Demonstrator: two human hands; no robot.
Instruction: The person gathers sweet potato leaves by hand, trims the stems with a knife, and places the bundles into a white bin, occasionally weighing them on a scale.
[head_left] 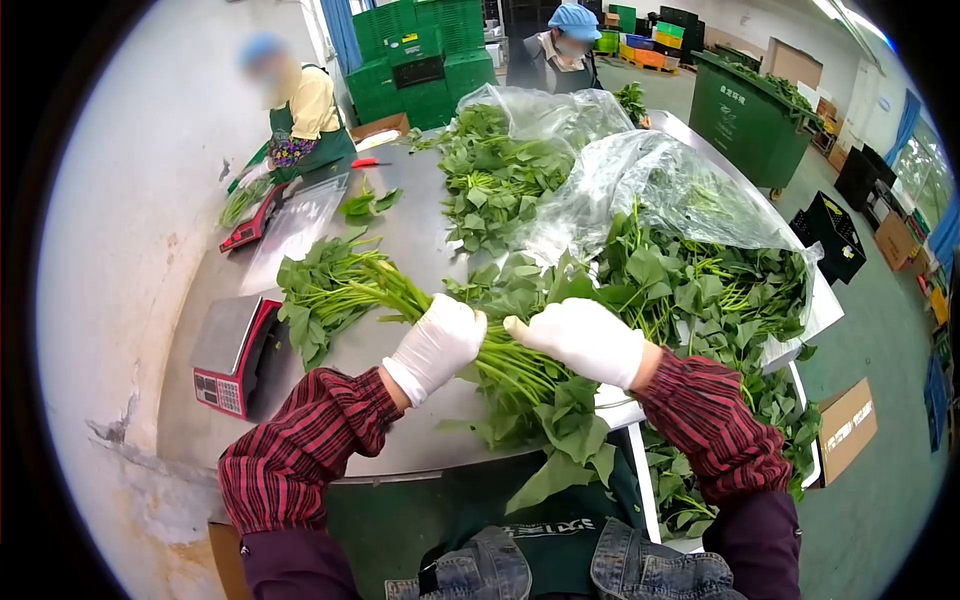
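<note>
Table (418, 200) gleams beside white wall (110, 250); left fingers (458, 322) clamp stems (388, 290), grip of right fingers (565, 328) unclear.

A stack of green crates (440, 100) is set at the back, with a blue curtain (342, 38) hung just to its left. A red scale (253, 218) is placed near a co-worker (310, 105), by whom a green apron (330, 152) is worn. At the far end, a blue cap (575, 20) is worn by a second co-worker (567, 72). On the right, a wheeled green bin (745, 120), a black crate (835, 235) and a cardboard box (848, 432) are seen.
</note>
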